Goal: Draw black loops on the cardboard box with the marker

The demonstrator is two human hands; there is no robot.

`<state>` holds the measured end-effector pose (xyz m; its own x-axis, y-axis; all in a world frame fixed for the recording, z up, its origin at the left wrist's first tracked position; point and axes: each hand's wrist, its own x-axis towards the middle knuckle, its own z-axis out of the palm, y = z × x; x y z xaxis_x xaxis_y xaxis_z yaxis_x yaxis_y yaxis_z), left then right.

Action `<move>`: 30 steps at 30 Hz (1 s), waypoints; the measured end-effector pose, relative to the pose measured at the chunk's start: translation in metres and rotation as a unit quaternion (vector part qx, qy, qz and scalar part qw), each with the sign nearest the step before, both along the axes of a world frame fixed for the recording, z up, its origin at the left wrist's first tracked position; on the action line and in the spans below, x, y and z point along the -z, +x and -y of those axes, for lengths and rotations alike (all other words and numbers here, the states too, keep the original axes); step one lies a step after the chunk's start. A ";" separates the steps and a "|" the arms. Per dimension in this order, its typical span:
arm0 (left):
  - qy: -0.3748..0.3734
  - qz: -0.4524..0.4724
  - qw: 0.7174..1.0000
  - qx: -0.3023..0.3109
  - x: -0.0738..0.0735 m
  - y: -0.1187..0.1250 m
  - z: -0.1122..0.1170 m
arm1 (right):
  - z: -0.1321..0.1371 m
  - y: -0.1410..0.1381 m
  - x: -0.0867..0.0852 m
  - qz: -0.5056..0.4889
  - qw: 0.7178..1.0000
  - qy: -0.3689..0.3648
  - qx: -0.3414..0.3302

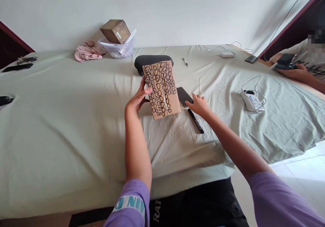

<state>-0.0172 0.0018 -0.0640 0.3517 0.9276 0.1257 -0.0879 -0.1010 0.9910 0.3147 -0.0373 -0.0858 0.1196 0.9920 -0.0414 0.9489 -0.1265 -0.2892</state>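
My left hand (pixel 138 98) is closed around the left side of a brown cardboard box (pixel 162 91), holding it tilted upright above the sheet. Rows of black hand-drawn loops cover most of its face, and a seam runs down the middle. To its right, my right hand (pixel 199 103) has thumb and fingers on the near end of a dark phone (pixel 184 96), whose left part lies close behind the box. Just below that hand, a black marker (pixel 195 121) rests on the sheet. Behind the box sits a black case (pixel 152 62), partly hidden.
A plastic basin (pixel 122 50) with a cardboard box (pixel 115 31) stands by the wall beside a pink cloth (pixel 90 50). A pen (pixel 185 61) lies farther back. Rightward is a white device with a cord (pixel 252 101). Another person's hand (pixel 294 71) holds a dark device.
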 end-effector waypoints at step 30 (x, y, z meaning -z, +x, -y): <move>-0.024 -0.010 0.997 -0.075 -0.002 -0.004 0.004 | 0.016 -0.056 -0.140 -0.773 0.553 -0.268 -0.154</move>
